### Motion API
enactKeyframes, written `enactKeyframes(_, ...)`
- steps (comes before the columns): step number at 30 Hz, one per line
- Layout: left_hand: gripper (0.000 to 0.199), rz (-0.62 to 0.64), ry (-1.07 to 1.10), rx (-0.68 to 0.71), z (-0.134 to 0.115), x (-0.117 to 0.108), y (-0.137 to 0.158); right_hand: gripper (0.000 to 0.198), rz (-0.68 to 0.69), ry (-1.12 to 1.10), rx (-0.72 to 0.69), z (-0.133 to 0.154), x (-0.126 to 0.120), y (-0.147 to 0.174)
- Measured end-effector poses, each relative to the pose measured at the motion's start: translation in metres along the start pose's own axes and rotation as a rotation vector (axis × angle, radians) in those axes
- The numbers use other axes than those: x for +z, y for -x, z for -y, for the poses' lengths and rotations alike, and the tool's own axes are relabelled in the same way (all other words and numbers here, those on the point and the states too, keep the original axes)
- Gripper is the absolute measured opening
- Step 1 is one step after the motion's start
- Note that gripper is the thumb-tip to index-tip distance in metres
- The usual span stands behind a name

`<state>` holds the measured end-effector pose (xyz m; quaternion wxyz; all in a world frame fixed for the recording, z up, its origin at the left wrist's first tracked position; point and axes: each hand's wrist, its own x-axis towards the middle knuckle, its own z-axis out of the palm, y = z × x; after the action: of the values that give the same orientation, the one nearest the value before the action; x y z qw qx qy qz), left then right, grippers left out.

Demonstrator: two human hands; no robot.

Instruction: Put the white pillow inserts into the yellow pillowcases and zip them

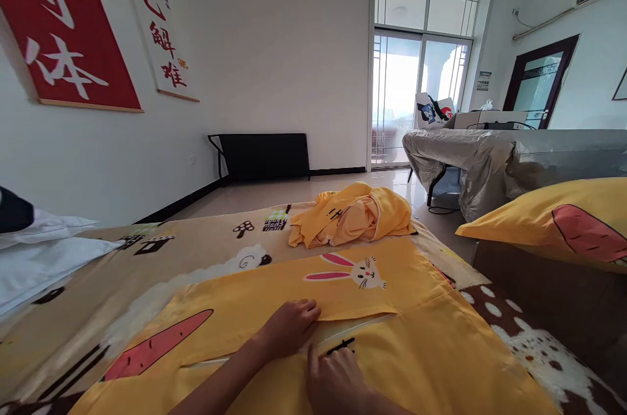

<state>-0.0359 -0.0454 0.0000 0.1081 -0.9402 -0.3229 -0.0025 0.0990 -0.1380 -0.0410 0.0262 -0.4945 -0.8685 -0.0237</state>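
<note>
A yellow pillowcase point(421, 343) lies spread flat on the bed, printed with a rabbit face and a red carrot. A long slit with a pale edge runs across its middle. My left hand point(291, 325) has its fingers bent over the slit's far edge, gripping the cloth there. Just nearer to me, my right hand point(337, 379) is closed on the near edge by a small black print, its thumb side pointing forward. The fingertips of both hands are partly hidden. Beyond the pillowcase sits a crumpled heap of yellow and peach cloth point(355, 212).
Under everything is a beige and brown patterned blanket point(196, 238). A yellow pillow point(548, 212) with a carrot print rests at the right. White cloth point(53, 251) lies at the left. Farther off stand a plastic-covered table point(470, 147) and a black folded panel point(264, 157) against the wall.
</note>
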Motion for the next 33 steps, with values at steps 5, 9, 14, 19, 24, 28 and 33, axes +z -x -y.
enactKeyframes(5, 0.017, -0.004, 0.010, -0.011, 0.000, -0.001, 0.000, 0.064, 0.009, -0.016, -0.003, -0.001, -0.005, 0.001)
enactKeyframes(9, 0.016, 0.006, 0.008, -0.013, -0.002, -0.001, -0.001, 0.049, 0.025, -0.010, -0.009, -0.001, -0.007, 0.003)
enactKeyframes(14, 0.019, 0.043, 0.000, -0.045, 0.001, 0.002, -0.005, 0.055, 0.038, -0.015, -0.012, 0.000, -0.017, 0.006)
enactKeyframes(19, 0.020, 0.044, 0.017, -0.100, 0.006, 0.003, -0.010, 0.061, 0.042, 0.002, -0.016, 0.001, -0.019, 0.006)
enactKeyframes(24, 0.020, 0.052, 0.035, -0.140, 0.008, 0.002, -0.013, 0.049, 0.013, -0.011, -0.033, 0.003, -0.016, 0.006)
enactKeyframes(28, 0.021, 0.064, 0.045, -0.145, 0.007, 0.002, -0.014, 0.042, 0.047, -0.015, -0.023, 0.004, -0.018, 0.007)
enactKeyframes(33, 0.022, 0.077, 0.050, -0.148, 0.008, 0.002, -0.014, 0.050, 0.000, -0.003, -0.056, 0.002, -0.008, 0.004)
